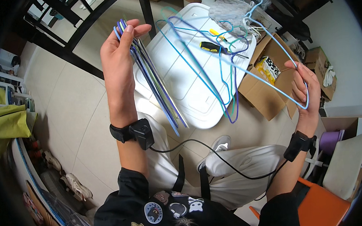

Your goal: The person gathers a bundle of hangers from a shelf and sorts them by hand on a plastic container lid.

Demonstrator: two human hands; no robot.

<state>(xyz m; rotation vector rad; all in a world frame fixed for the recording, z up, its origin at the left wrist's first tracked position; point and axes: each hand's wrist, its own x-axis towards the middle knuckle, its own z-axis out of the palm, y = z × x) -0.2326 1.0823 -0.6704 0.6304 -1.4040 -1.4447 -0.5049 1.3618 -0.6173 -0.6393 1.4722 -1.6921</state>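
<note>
Left fingers pinch a bundle of hangers by its upper end, beside the white counter; right fingers curl round one pale-blue hanger near its corner, raised to the counter's right; probably light, springy, slippery, best held there!

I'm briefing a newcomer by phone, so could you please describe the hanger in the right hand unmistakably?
Start from the white surface and look right, to the person's right hand. It grips a corner of a light-blue hanger. That hanger is held singly, unlike the bunched hangers in the left hand.
</note>
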